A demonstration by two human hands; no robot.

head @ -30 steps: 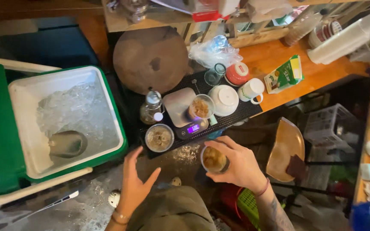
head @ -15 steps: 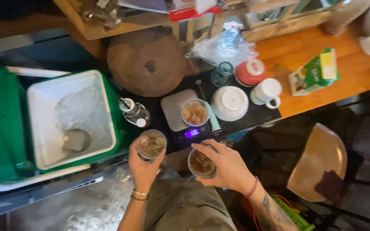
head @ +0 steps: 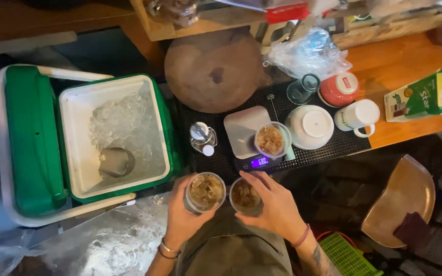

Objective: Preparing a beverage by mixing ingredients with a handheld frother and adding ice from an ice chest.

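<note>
The left hand [head: 182, 222] and right hand [head: 277, 209] are each gripping an iced cup [head: 205, 191] [head: 245, 196] (side by side, level), below the scale [head: 254, 162].

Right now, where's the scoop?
The scoop lies in the open cooler at the left of the head view, on the ice, left of the cup in the left hand.

L hand [head: 182, 220] & R hand [head: 274, 207] each grip an iced cup, near scale [head: 249, 138].
</note>
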